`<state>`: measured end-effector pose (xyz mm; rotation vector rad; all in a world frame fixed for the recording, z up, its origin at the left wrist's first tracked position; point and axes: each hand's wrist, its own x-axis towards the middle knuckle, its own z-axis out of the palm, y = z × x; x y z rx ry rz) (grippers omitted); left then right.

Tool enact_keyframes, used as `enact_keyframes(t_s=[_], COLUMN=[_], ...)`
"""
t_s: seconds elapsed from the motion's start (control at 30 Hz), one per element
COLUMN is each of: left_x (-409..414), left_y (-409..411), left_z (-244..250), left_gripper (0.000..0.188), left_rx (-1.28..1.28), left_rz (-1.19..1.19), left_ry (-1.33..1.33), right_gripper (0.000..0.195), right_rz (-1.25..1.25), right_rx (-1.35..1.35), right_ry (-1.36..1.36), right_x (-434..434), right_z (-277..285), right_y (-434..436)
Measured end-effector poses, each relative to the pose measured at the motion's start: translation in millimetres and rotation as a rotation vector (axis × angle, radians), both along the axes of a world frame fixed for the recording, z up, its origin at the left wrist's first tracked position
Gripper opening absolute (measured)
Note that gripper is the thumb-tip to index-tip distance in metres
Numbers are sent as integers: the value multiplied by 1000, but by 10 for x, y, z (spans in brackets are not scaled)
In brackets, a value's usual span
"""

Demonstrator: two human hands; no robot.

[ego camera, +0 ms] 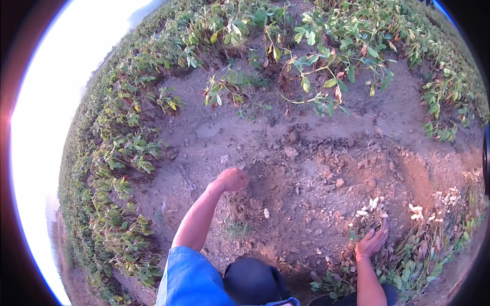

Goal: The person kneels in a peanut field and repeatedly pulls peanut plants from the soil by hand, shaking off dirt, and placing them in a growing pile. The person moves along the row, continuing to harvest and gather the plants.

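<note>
Over the bare soil in the middle, my left hand (231,180) is loosely curled, its fingers mostly turned from view. Nothing shows clearly in it. At the lower right, my right hand (372,241) is on the stems of an uprooted peanut plant, with its thumb apart from the fingers. Pale peanut pods (371,205) lie just beyond its fingertips; whether the hand grips the stems is unclear. A single loose peanut pod (266,213) rests on the ground between my hands.
More pulled peanut plants (428,244) lie heaped at the right, pods (448,197) towards the far side. Peanut plants rooted in the ground (337,61) stand ahead, and a leafy row (128,229) runs along the left. Clods (291,152) dot the disturbed soil. My dark-clad knee (252,281) is below.
</note>
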<state>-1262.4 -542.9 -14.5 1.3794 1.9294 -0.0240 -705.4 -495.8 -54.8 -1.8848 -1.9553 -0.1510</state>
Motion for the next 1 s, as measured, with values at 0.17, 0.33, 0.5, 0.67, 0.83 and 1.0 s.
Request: enact_keyframes(t_s=[0.17,0.33,0.5,0.67,0.83,1.0], left_x=[124,382,427,460,415,330], left_y=[186,395,389,350,309,330], left_z=[-434,-801,-863,-740,-859,-968], left_gripper=[29,30,25,22,20,21], left_rx=[177,51,79,177,238,297], left_rz=[176,39,1,29,161,320], left_ry=[154,352,396,374,366,343], right_gripper=[55,55,56,55,55,55], right_rz=[-1,2,11,7,37,12], right_rx=[-43,-10,2,-1,6,-15], right_ry=[41,21,25,14,36,45], right_x=[-46,-26,-52,-79,-74,-109], right_z=[44,34,77,112,106,139], right_y=[0,36,42,42,25,43])
